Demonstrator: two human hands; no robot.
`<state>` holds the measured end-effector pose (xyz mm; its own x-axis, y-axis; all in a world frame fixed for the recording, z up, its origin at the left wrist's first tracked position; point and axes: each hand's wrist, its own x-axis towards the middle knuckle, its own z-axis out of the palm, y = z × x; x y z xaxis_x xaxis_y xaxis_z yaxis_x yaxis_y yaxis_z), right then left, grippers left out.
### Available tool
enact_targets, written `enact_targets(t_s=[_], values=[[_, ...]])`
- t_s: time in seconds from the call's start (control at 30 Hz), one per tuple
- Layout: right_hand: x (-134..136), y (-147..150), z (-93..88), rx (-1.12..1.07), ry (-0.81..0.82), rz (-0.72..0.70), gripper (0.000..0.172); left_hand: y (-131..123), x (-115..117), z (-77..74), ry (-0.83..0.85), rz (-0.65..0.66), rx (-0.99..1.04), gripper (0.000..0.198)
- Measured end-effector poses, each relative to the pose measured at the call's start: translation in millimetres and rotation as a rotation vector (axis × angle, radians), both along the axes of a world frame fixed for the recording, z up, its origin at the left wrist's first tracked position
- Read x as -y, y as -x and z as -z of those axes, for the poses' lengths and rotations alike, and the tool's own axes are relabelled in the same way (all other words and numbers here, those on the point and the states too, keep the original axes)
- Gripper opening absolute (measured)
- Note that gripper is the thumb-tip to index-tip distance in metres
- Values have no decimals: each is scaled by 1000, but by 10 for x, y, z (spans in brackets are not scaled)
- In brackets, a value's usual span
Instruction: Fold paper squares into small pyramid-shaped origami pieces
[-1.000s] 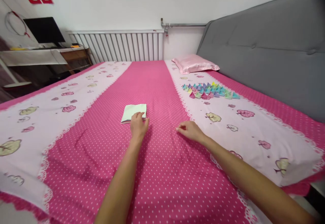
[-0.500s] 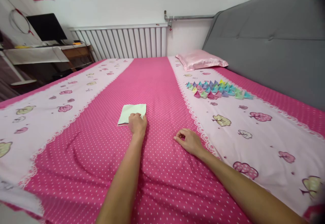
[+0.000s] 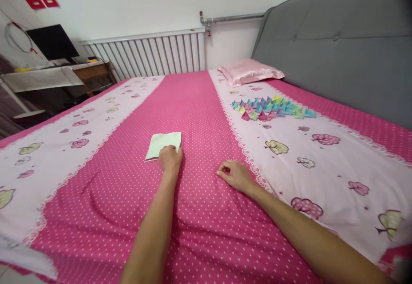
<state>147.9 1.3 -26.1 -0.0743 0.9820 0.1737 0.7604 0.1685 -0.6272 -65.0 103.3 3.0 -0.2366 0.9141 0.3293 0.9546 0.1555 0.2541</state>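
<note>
A small stack of pale green square paper [image 3: 161, 143] lies on the pink dotted bedsheet [image 3: 199, 116]. My left hand [image 3: 169, 158] rests on the stack's near right corner, fingers curled and pinching at the top sheet's edge. My right hand [image 3: 233, 174] lies on the sheet to the right, fingers curled in loosely, with nothing visible in it. A row of folded paper shapes [image 3: 272, 108] in pink, blue, green and yellow sits farther off on the white band of the sheet, beyond my right hand.
A pink satin pillow [image 3: 249, 71] lies at the far end by the grey padded headboard [image 3: 337, 47]. A white radiator [image 3: 144, 54] lines the far wall. A desk with a dark monitor [image 3: 53, 41] stands at the left.
My left hand's fingers have curled tighter onto the corner of the paper stack. My right hand has drawn its fingers in. The view has shifted slightly.
</note>
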Motion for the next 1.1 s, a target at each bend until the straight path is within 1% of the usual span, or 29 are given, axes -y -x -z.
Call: enact_targets(t_s=[0.1, 0.2, 0.27, 0.37, 0.5, 0.57, 0.67, 0.73, 0.77, 0.8, 0.87, 0.93, 0.97, 1.0, 1.03, 1.1], values=[[1, 2, -4, 1, -6, 2, 19, -3, 11, -41, 16, -33, 61, 38], [-1, 3, -3, 3, -6, 3, 19, 10, 19, -91, 68, -40, 108, 36], [-4, 2, -2, 2, -4, 1, 19, 23, 21, -114, 88, -35, 111, 35], [-5, -2, -5, 5, 1, 1, 19, 39, 22, -117, 64, -40, 90, 39], [5, -5, -30, 0, 4, 1, 19, 99, 9, -96, -6, -70, 48, 44], [10, -6, -45, -14, 6, -6, 19, 166, -2, -117, -59, -94, 23, 45], [7, -17, -59, -77, 4, -20, 18, 255, 21, -225, -208, -132, -9, 47], [-6, -33, -64, -173, 6, -16, 22, 232, 109, -321, -338, -118, -21, 47], [-15, -45, -70, -255, 20, -12, 26, 178, 182, -360, -401, -77, -32, 46], [-24, -60, -82, -369, 47, -8, 31, 95, 276, -384, -453, -10, -53, 45], [-36, -100, -123, -656, 145, -4, 40, -151, 514, -374, -492, 192, -106, 42], [-36, -149, -185, -920, 279, 12, 47, -456, 780, -284, -474, 430, -154, 40], [-31, -175, -216, -1005, 342, 23, 48, -610, 905, -218, -450, 560, -167, 38], [-23, -201, -241, -1053, 393, 30, 48, -752, 1017, -144, -435, 675, -173, 36], [-15, -225, -257, -1075, 424, 34, 47, -878, 1112, -70, -417, 759, -180, 35], [-4, -266, -252, -1074, 423, 35, 37, -1065, 1247, 62, -382, 875, -181, 35]])
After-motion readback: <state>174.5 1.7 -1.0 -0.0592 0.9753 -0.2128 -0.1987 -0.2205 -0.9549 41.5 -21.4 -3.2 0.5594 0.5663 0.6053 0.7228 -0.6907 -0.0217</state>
